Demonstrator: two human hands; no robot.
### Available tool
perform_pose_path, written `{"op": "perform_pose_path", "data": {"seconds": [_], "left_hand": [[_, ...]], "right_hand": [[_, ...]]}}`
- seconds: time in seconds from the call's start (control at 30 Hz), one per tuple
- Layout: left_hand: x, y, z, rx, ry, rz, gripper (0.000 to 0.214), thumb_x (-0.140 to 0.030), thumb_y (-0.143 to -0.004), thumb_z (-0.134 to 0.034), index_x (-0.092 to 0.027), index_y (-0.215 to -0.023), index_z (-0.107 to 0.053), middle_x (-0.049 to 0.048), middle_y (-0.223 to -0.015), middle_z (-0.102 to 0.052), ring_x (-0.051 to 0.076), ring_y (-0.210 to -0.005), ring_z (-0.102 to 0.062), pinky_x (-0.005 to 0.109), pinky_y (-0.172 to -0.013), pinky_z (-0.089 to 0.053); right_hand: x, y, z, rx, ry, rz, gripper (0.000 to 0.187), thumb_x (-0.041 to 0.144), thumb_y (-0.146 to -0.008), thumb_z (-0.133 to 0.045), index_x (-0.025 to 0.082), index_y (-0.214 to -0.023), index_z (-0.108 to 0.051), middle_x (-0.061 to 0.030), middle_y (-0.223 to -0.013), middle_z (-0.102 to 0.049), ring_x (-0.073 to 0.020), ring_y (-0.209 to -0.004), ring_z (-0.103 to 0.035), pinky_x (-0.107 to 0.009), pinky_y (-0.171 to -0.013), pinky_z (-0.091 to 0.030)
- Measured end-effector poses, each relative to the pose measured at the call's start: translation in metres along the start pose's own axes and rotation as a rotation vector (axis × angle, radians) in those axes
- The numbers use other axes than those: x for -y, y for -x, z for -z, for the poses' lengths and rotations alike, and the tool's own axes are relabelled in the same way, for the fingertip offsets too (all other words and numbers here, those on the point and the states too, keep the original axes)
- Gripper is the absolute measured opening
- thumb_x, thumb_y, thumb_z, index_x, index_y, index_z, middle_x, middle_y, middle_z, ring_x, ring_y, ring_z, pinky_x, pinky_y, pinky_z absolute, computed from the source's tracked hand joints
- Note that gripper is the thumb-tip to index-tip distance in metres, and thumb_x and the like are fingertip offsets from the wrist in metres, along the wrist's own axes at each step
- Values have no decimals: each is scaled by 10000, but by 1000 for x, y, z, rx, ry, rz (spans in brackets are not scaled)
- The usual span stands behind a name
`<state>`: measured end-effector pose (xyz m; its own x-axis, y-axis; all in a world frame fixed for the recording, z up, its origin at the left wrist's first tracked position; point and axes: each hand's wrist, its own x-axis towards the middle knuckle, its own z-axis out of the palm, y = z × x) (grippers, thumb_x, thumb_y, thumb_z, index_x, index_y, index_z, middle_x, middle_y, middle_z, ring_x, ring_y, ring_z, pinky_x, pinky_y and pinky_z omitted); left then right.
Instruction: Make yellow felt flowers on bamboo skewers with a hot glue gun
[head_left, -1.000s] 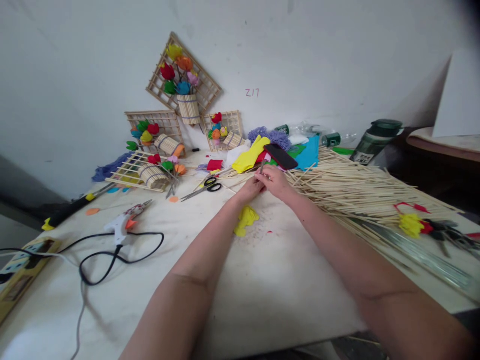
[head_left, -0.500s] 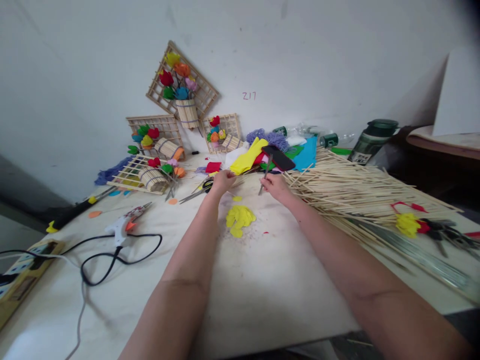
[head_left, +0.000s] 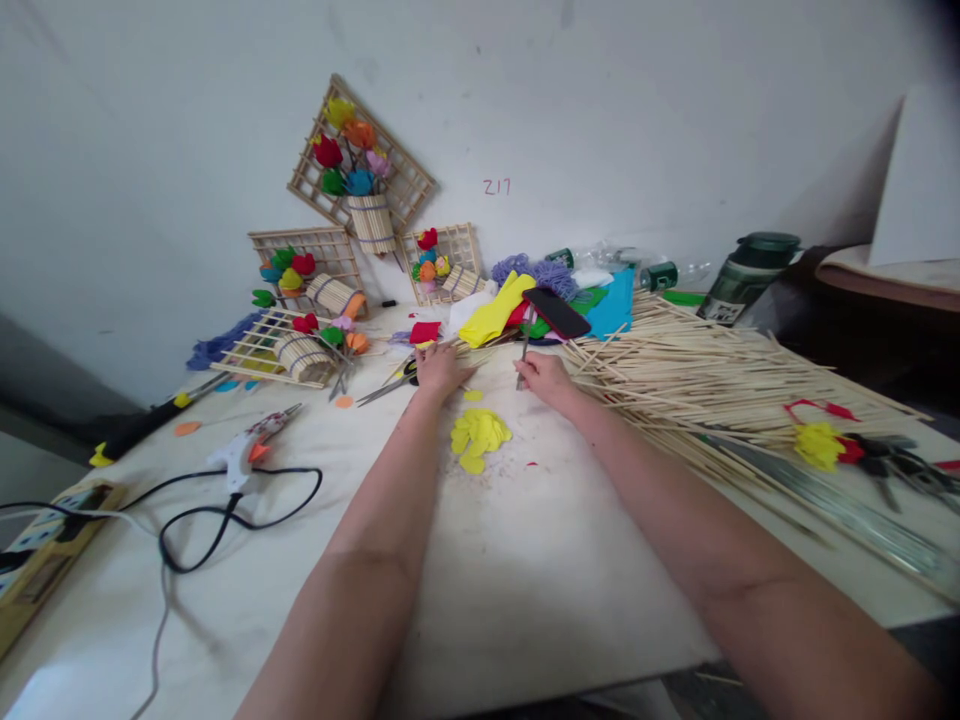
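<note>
My left hand (head_left: pixel 441 370) lies palm down with its fingers spread, among thin sticks and beside the handles of black scissors (head_left: pixel 382 385). Just beyond its fingertips is a red piece of felt-like material (head_left: pixel 425 333). My right hand (head_left: pixel 545 376) is closed on a thin, dark grey tool (head_left: pixel 526 340) that points up and away; its exact kind is unclear. Between and nearer than the hands, a small pile of yellow cut pieces (head_left: pixel 480 433) rests on the table, with crumbs around it. Folded yellow sheet (head_left: pixel 496 312) and a black phone (head_left: pixel 556 313) lie beyond.
Many wooden sticks (head_left: pixel 705 365) spread to the right. A glue gun (head_left: pixel 241 450) with a looped black cable and a power strip (head_left: pixel 52 540) are at left. Stick lattices with coloured flowers (head_left: pixel 364 170) stand against the wall. A dark green flask (head_left: pixel 750 278) stands back right.
My left hand has gone from bunched fingers to spread ones, shifting slightly left and down onto the table. My right hand still holds the thin tool, moved slightly left.
</note>
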<state>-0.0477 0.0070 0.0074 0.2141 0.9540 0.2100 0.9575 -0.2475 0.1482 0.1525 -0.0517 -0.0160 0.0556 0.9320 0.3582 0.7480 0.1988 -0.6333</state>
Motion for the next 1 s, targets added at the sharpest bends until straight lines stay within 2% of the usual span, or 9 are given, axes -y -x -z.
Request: {"op": "perform_pose_path", "data": {"seconds": [0.13, 0.27, 0.43, 0.53, 0.67, 0.77, 0.9, 1.0], "left_hand": [[0, 0, 3, -30, -43, -18, 357, -448, -752, -592, -240, -1037, -649, 80, -1143, -634, 270, -1145, -467, 415, -988, -321], [1, -1, 3, -44, 26, -60, 253, -364, -742, -609, -218, -938, -671, 79, -982, -674, 251, -1042, -518, 336, -861, -406], [1, -1, -2, -25, 175, -100, 238, -273, -727, -623, -190, -947, -657, 70, -954, -664, 196, -904, -577, 278, -784, -430], [-3, 0, -5, -18, 258, -133, 271, -237, -726, -624, -184, -991, -645, 49, -916, -672, 167, -847, -589, 256, -757, -434], [-8, 2, -5, -15, 291, -105, 345, -243, -721, -635, -189, -1061, -628, 42, -916, -679, 162, -825, -596, 248, -732, -435], [-10, 5, -3, -31, 256, -46, 308, -281, -722, -637, -196, -1018, -647, 51, -906, -678, 177, -846, -600, 255, -738, -437], [-11, 7, -1, -79, 204, 23, 332, -353, -704, -660, -238, -1015, -659, 60, -954, -667, 200, -899, -603, 280, -765, -447], [-12, 7, -2, -68, 223, 31, 344, -356, -699, -665, -259, -1030, -654, 37, -941, -675, 196, -920, -603, 276, -769, -448]], "right_hand": [[1, 0, -1, 6, 9, -17, 224, 307, -849, -478, 176, -694, -572, -20, -635, -644, -150, -611, -617, -233, -581, -440], [8, 2, 3, 35, 90, -27, 241, 308, -868, -460, 167, -737, -603, -31, -666, -658, -157, -658, -627, -231, -601, -428], [29, 8, 20, 106, 410, 14, 318, 339, -901, -411, 141, -868, -657, -118, -848, -698, -213, -818, -638, -276, -697, -425], [42, 7, 28, 216, 553, 56, 341, 335, -904, -397, 132, -956, -666, -160, -957, -693, -243, -905, -633, -300, -745, -423], [56, 1, 32, 427, 642, 15, 356, 324, -882, -412, 124, -1015, -675, -186, -1042, -675, -275, -969, -628, -319, -756, -436], [63, -4, 30, 549, 683, -34, 370, 319, -864, -434, 114, -1064, -667, -194, -1081, -662, -285, -1014, -616, -323, -777, -447], [68, -10, 24, 597, 718, -59, 383, 289, -846, -443, 114, -1112, -656, -197, -1104, -655, -293, -1046, -604, -336, -802, -459], [67, -16, 17, 601, 735, -57, 388, 275, -829, -462, 125, -1133, -653, -193, -1121, -650, -300, -1056, -598, -350, -811, -464]]}}
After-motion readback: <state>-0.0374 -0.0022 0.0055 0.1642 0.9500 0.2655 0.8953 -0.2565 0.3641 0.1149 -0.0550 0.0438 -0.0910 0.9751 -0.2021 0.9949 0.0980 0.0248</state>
